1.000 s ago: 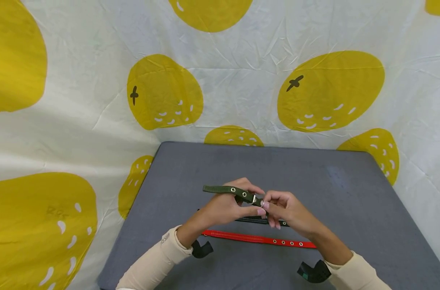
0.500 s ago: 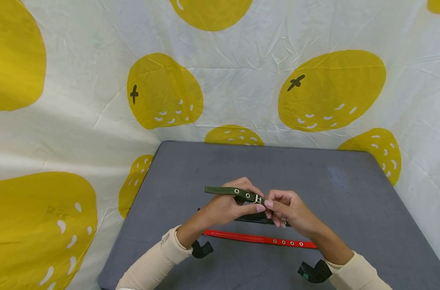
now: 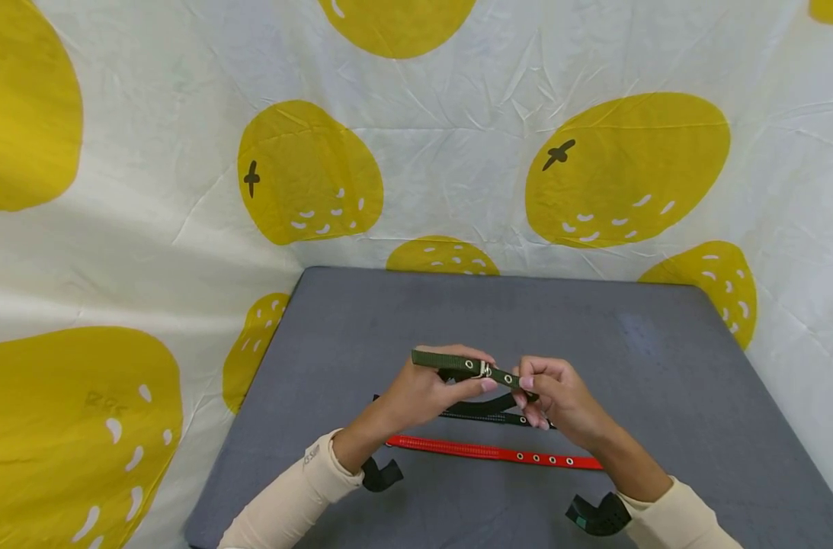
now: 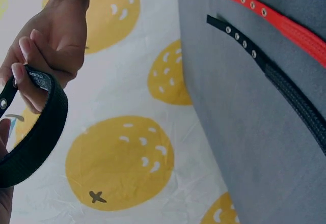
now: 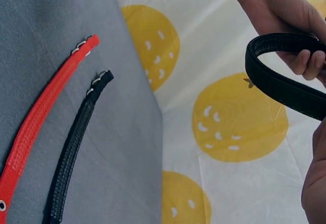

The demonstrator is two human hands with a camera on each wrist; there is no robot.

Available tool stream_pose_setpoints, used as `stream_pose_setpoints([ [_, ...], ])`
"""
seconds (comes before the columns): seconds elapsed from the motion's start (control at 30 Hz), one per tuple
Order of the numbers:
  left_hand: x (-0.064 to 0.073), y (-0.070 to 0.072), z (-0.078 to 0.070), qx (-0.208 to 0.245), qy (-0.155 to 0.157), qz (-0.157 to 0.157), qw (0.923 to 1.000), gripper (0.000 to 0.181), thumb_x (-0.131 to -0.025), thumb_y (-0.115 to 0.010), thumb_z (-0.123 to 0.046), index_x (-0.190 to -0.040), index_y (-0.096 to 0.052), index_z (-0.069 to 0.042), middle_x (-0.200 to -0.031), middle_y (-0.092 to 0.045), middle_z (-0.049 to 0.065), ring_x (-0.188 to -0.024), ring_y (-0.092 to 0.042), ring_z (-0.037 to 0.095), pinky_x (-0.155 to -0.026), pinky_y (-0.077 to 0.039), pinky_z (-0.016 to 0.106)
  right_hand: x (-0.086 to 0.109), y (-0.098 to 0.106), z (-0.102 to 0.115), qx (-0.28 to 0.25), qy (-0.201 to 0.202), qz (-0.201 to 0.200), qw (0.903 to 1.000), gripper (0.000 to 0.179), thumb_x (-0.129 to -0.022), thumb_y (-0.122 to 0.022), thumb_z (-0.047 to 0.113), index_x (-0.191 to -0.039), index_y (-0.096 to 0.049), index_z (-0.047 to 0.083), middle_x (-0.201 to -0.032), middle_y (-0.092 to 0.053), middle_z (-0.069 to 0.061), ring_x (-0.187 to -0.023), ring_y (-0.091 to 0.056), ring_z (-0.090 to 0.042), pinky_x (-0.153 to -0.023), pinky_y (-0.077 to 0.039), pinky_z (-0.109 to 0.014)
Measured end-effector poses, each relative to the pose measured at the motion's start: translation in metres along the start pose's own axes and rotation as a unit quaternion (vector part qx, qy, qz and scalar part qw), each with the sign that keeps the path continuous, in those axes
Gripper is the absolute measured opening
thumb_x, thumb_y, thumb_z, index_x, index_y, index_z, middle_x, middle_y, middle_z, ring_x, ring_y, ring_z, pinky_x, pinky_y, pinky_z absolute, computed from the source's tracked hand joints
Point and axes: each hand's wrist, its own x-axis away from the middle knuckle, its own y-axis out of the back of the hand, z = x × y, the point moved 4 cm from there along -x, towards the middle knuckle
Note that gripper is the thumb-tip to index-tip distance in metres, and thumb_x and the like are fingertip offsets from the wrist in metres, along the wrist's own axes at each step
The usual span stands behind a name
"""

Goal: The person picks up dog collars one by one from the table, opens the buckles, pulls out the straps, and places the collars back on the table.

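Observation:
Both hands hold a dark green dog collar (image 3: pixel 446 360) with metal eyelets, bent into a loop above the table. Its silver buckle (image 3: pixel 485 370) sits between the hands, with the strap running through it. My left hand (image 3: pixel 423 393) grips the collar by the buckle, and a free strap end sticks out leftward over that hand. Thumb and fingers of my right hand (image 3: pixel 563 393) pinch the strap just right of the buckle, beside an eyelet. In the left wrist view the padded loop (image 4: pixel 55 124) hangs in a curve between the hands.
A black collar (image 4: pixel 290 96) lies flat on the grey table (image 3: pixel 361 313), partly hidden under the hands in the head view. Nearer the body lies a red collar (image 3: pixel 457 448), roughly parallel to it. A white cloth with yellow fruit prints (image 3: pixel 450 183) hangs behind the table.
The right hand has moved slightly right with the strap, drawing more of it past the buckle. The free end at the left has shortened. An eyelet now shows right of the buckle.

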Motion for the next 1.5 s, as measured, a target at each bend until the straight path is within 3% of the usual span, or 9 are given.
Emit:
stream_pose_setpoints([
  [0.17,0.000,0.001,0.000,0.018,-0.011,-0.004,0.9998,0.024,-0.091,-0.075,-0.011,-0.113,-0.073,-0.004,-0.096,-0.074,0.008,-0.063,-0.056,0.003,-0.055,-0.053,0.027,0.002,0.003,0.000,0.018,-0.010,0.007,0.9998,0.030,-0.103,-0.032,-0.004,-0.088,-0.055,0.007,-0.082,-0.063,0.004,-0.049,-0.046,-0.019,-0.038,-0.028,-0.041],
  [0.4,0.000,-0.001,0.003,0.034,0.001,0.016,0.9993,0.019,-0.093,-0.073,-0.014,-0.111,-0.073,-0.008,-0.098,-0.075,0.007,-0.069,-0.062,0.005,-0.062,-0.056,0.025,0.003,0.009,-0.002,0.092,-0.063,-0.013,0.9937,0.017,-0.105,-0.044,0.001,-0.107,-0.061,-0.003,-0.085,-0.069,0.003,-0.045,-0.047,-0.022,-0.039,-0.042,-0.037],
  [0.57,0.000,-0.003,0.004,0.016,0.016,0.011,0.9997,0.021,-0.093,-0.074,-0.016,-0.113,-0.071,-0.009,-0.097,-0.073,0.006,-0.069,-0.062,0.005,-0.061,-0.056,0.024,0.000,0.008,0.000,0.116,-0.057,-0.018,0.9914,0.016,-0.105,-0.047,0.001,-0.101,-0.056,-0.012,-0.079,-0.065,0.002,-0.044,-0.045,-0.021,-0.039,-0.043,-0.033],
  [0.73,0.001,-0.005,0.005,0.010,0.015,0.014,0.9997,0.023,-0.093,-0.074,-0.017,-0.114,-0.068,-0.009,-0.095,-0.071,0.005,-0.066,-0.060,0.004,-0.058,-0.054,0.023,0.000,0.007,-0.004,0.104,-0.063,-0.023,0.9923,0.019,-0.105,-0.046,0.001,-0.088,-0.053,-0.003,-0.070,-0.057,-0.002,-0.041,-0.041,-0.020,-0.037,-0.039,-0.031],
  [0.97,0.002,-0.006,0.005,0.013,-0.034,0.004,0.9993,0.027,-0.092,-0.074,-0.010,-0.118,-0.071,-0.007,-0.105,-0.071,0.008,-0.076,-0.064,0.004,-0.063,-0.058,0.025,0.001,0.007,-0.005,0.065,-0.039,-0.016,0.9970,0.026,-0.103,-0.042,-0.002,-0.079,-0.048,0.003,-0.059,-0.043,-0.010,-0.036,-0.029,-0.027,-0.031,-0.030,-0.028],
  [1.2,0.001,-0.004,0.006,0.042,-0.030,0.002,0.9987,0.024,-0.092,-0.074,-0.011,-0.115,-0.072,-0.004,-0.099,-0.070,0.007,-0.069,-0.059,0.006,-0.057,-0.056,0.026,0.003,0.010,-0.001,0.013,-0.019,-0.013,0.9996,0.029,-0.101,-0.037,-0.006,-0.074,-0.041,0.002,-0.055,-0.033,-0.012,-0.035,-0.021,-0.029,-0.030,-0.020,-0.035],
  [1.37,0.000,-0.001,0.005,0.008,-0.060,0.003,0.9981,0.025,-0.091,-0.074,-0.009,-0.115,-0.073,-0.002,-0.102,-0.072,0.007,-0.076,-0.060,0.007,-0.062,-0.056,0.024,0.004,0.016,-0.003,0.017,-0.050,-0.013,0.9985,0.028,-0.104,-0.037,-0.002,-0.079,-0.049,0.003,-0.061,-0.049,-0.005,-0.039,-0.028,-0.028,-0.034,-0.024,-0.039],
  [1.5,0.000,-0.001,0.005,-0.016,-0.071,0.019,0.9972,0.025,-0.091,-0.074,-0.009,-0.116,-0.073,-0.003,-0.104,-0.072,0.007,-0.080,-0.062,0.007,-0.065,-0.056,0.022,0.005,0.019,-0.004,0.087,-0.087,-0.013,0.9924,0.021,-0.106,-0.044,0.004,-0.091,-0.059,0.000,-0.077,-0.066,0.001,-0.041,-0.039,-0.023,-0.036,-0.036,-0.034],
])
